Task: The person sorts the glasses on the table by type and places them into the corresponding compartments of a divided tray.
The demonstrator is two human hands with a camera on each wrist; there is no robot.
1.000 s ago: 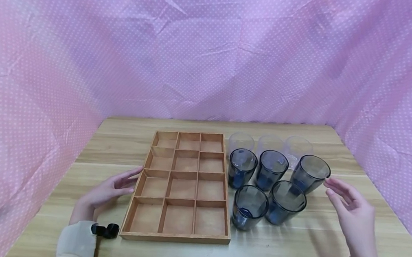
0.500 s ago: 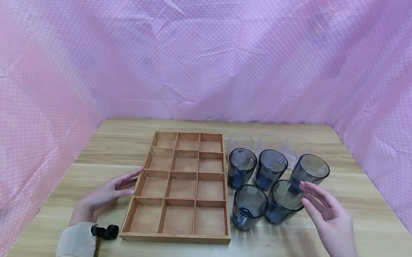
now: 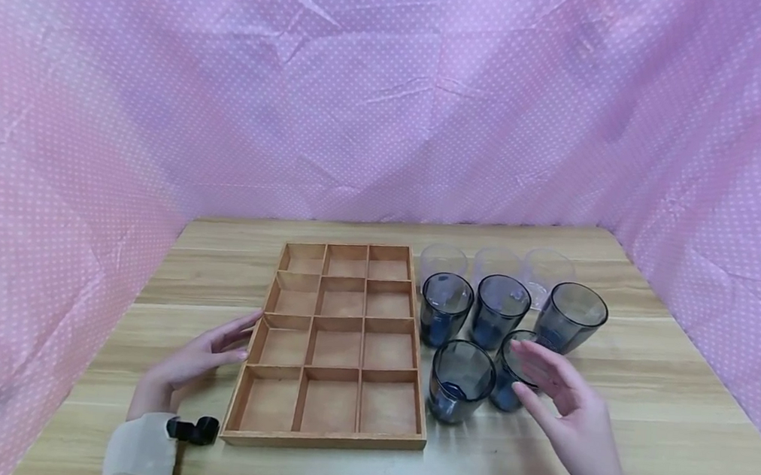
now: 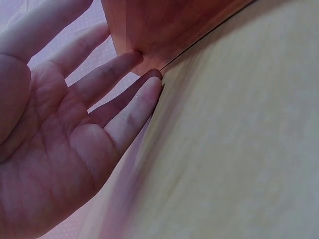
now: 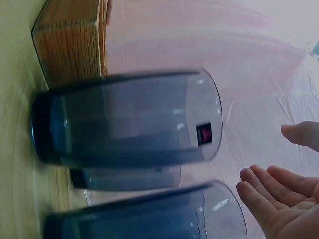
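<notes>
My left hand (image 3: 196, 357) rests its fingertips against the left side of a wooden compartment tray (image 3: 322, 441). In the left wrist view its fingers (image 4: 132, 107) are extended and touch the tray's wooden wall (image 4: 149, 30). My right hand (image 3: 571, 420) hovers at the front-right smoky blue glass (image 3: 506, 392), hiding part of it; the thumb and fingers are apart, holding nothing. Left of that glass stands another blue glass (image 3: 458, 395). The right wrist view shows an upright glass with a dark label (image 5: 204, 134), its rim apart from my fingers (image 5: 256, 199).
Behind the front pair stand three more blue glasses, one of them at the right (image 3: 570, 322). Three clear glasses (image 3: 444, 258) form the back row. The wooden table (image 3: 209, 253) is enclosed by a pink dotted cloth (image 3: 364, 115).
My right hand has moved left and slightly toward me, from beside the right-hand blue glass to the front-right one. The left hand, tray and glasses stay in place.
</notes>
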